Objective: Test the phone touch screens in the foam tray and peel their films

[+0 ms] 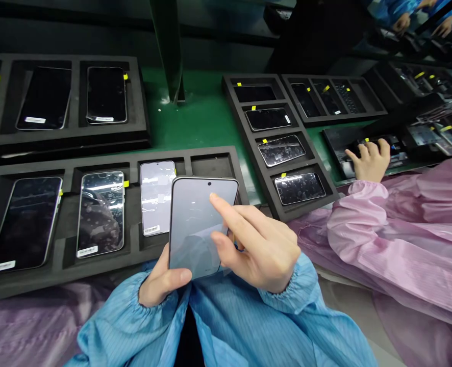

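My left hand (164, 279) grips a smartphone (195, 229) from below, thumb over its lower left edge. The phone is upright, its lit screen pale grey, with a round camera hole at the top. My right hand (262, 247) is over the screen's right side, index finger stretched to the upper part and thumb apart from it. Whether the fingertip presses the glass or hovers, I cannot tell. Behind the phone is a black foam tray (134, 201) holding a lit phone (157, 196) and two dark phones with white labels and yellow tabs.
Another tray of phones (144, 117) is at the back left. To the right, a narrow tray (245, 122) holds several phones, with further trays beyond. A co-worker in a pink sleeve (358, 204) reaches a hand (371, 160) over parts there. A green post (167, 46) rises from the table.
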`<state>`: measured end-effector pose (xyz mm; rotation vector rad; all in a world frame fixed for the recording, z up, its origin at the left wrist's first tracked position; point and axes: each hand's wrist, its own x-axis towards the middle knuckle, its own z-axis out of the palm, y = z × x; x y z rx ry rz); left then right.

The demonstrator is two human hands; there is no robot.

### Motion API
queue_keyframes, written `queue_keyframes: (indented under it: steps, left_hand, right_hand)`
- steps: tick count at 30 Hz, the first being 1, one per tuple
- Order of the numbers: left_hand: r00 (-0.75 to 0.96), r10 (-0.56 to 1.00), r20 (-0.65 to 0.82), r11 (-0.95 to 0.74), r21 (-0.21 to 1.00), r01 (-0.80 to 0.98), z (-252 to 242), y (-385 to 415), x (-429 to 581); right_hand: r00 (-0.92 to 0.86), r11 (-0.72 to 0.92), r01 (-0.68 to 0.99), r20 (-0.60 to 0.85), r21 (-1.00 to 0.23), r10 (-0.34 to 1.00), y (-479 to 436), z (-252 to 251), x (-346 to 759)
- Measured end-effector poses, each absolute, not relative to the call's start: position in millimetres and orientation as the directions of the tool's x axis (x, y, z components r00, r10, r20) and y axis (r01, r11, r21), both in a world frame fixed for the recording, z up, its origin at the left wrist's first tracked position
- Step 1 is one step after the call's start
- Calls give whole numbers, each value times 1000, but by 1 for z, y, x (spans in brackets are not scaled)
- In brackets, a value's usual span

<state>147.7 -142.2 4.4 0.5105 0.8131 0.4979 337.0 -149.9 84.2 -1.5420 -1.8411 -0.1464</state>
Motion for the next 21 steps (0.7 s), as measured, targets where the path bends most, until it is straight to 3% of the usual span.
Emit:
queue_keyframes:
  steps: [12, 21]
  left_hand:
    - [518, 639, -569, 743, 632, -222, 0, -144, 150]
    - [524, 633, -570, 747, 629, -217, 2, -142, 150]
  right_hand:
    - [96, 181, 899, 581, -399, 808, -146, 80, 330]
    - [63, 182, 907, 549, -381, 833, -147, 80, 332]
